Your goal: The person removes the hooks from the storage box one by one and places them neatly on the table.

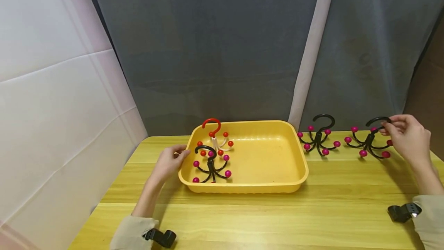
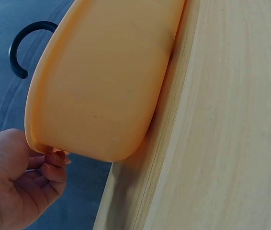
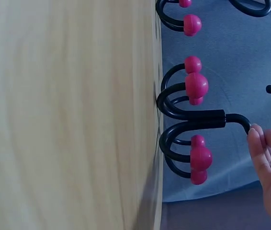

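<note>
My left hand [image 1: 169, 162] grips the left rim of a yellow plastic tray [image 1: 249, 188], thumb over the edge. In the left wrist view the fingers [image 2: 55, 168] curl under the tray's corner [image 2: 102, 120]. At the far right my right hand [image 1: 411, 138] pinches the curved neck of a black hook hanger [image 1: 369, 139]. This hanger stands upright on its curved arms, each tipped with a magenta ball; the right wrist view shows the arms' undersides right at the tabletop. Inside the tray's left end stand a black hanger [image 1: 210, 164] with magenta balls and, behind it, a red-and-white hanger [image 1: 214, 141] with red balls.
Between the tray and my right hand stands another black hanger [image 1: 318, 139] with magenta balls. All rest on a wooden table [image 1: 243, 219]. A grey curtain [image 1: 208, 49] hangs behind its back edge, and white fabric [image 1: 52, 107] borders the left side.
</note>
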`<state>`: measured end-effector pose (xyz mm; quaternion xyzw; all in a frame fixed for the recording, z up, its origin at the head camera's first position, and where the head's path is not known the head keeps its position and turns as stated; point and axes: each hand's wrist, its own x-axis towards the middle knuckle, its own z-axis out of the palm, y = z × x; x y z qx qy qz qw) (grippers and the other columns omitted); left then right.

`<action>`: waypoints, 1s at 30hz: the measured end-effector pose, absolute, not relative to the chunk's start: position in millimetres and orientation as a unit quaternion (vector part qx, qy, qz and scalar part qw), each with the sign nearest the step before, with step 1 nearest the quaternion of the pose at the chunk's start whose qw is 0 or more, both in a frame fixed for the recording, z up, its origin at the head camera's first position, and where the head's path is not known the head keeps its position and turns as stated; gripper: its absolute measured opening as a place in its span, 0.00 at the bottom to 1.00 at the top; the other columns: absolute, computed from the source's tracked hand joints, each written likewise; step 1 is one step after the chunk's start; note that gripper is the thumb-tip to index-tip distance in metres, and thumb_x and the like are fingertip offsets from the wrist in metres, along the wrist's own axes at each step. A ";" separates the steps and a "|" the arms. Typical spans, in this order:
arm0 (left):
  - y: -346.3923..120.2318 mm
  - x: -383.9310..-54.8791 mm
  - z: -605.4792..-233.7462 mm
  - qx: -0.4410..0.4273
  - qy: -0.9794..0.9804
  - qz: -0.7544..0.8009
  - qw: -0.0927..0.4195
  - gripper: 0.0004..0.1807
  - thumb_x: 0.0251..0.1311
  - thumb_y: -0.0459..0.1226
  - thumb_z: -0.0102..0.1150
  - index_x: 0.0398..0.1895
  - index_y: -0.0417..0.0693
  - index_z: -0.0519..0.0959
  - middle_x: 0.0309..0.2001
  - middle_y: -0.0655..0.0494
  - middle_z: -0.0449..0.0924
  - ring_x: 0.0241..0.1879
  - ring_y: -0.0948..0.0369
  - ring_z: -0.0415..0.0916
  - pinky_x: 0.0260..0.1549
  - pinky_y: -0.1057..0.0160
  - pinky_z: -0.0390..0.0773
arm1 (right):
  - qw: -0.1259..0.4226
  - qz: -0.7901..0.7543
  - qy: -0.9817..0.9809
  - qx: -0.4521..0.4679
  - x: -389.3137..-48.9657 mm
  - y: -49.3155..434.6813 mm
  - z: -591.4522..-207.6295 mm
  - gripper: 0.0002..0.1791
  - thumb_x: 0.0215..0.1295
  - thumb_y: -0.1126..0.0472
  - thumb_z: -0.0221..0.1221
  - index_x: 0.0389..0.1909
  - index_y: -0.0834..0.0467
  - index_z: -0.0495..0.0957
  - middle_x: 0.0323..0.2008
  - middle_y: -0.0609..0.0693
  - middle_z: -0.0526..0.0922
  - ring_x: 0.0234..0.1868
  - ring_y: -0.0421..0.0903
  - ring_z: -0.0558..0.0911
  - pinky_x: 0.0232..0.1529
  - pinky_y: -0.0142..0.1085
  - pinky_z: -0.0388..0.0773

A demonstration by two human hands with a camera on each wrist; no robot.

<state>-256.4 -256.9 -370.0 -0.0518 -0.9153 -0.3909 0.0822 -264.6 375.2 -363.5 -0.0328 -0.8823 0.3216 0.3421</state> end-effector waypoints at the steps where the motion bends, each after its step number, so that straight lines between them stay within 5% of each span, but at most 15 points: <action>1: -256.8 -256.3 -370.0 -0.053 -0.915 -0.392 0.082 0.17 0.71 0.35 0.59 0.55 0.30 0.80 0.39 0.44 0.80 0.37 0.53 0.76 0.33 0.67 0.77 | 0.342 0.321 -0.882 -0.033 -264.6 375.3 -364.0 0.15 0.73 0.66 0.56 0.53 0.74 0.71 0.23 0.07 0.59 0.22 0.08 0.63 0.37 0.20 0.57; 6: -256.5 -256.3 -369.8 -0.053 -0.915 -0.392 0.082 0.17 0.71 0.35 0.59 0.55 0.30 0.80 0.40 0.44 0.80 0.38 0.52 0.76 0.34 0.67 0.77 | 0.336 0.321 -0.885 -0.038 -264.9 376.2 -364.4 0.16 0.74 0.66 0.54 0.54 0.73 0.71 0.23 0.07 0.60 0.24 0.07 0.62 0.40 0.22 0.55; 11: -257.2 -256.1 -370.0 -0.054 -0.915 -0.391 0.083 0.17 0.71 0.35 0.59 0.55 0.30 0.80 0.39 0.44 0.80 0.37 0.53 0.76 0.33 0.67 0.77 | 0.320 0.317 -0.891 -0.050 -267.3 378.8 -364.8 0.17 0.75 0.65 0.53 0.57 0.73 0.71 0.22 0.20 0.74 0.25 0.06 0.60 0.50 0.36 0.64; 15: -257.1 -256.3 -370.1 -0.057 -0.916 -0.389 0.085 0.16 0.71 0.35 0.59 0.54 0.30 0.81 0.39 0.44 0.80 0.37 0.53 0.75 0.32 0.67 0.76 | 0.308 0.306 -0.899 -0.057 -268.8 379.4 -365.4 0.19 0.75 0.65 0.53 0.60 0.73 0.70 0.32 0.53 0.88 0.26 0.06 0.57 0.46 0.43 0.65; 18: -257.3 -256.0 -370.4 -0.058 -0.916 -0.387 0.087 0.16 0.71 0.35 0.59 0.54 0.30 0.80 0.39 0.44 0.80 0.37 0.53 0.75 0.33 0.67 0.76 | 0.301 0.297 -0.904 -0.055 -268.5 378.1 -364.8 0.21 0.74 0.66 0.53 0.61 0.74 0.69 0.45 0.74 0.81 0.26 0.06 0.56 0.41 0.40 0.61; 23: -257.2 -256.0 -370.2 -0.058 -0.917 -0.386 0.087 0.16 0.71 0.35 0.59 0.54 0.30 0.81 0.39 0.44 0.80 0.37 0.53 0.75 0.33 0.66 0.77 | 0.290 0.301 -0.907 -0.056 -266.1 378.6 -363.0 0.22 0.74 0.65 0.53 0.62 0.75 0.68 0.47 0.75 0.80 0.26 0.06 0.55 0.48 0.55 0.64; 30: -256.7 -255.3 -369.9 -0.053 -0.917 -0.388 0.081 0.17 0.71 0.36 0.59 0.55 0.31 0.80 0.41 0.44 0.80 0.38 0.53 0.76 0.35 0.65 0.77 | 0.313 0.296 -0.900 -0.065 -260.4 376.1 -353.6 0.20 0.74 0.64 0.52 0.61 0.72 0.71 0.50 0.73 0.79 0.28 0.09 0.56 0.41 0.39 0.68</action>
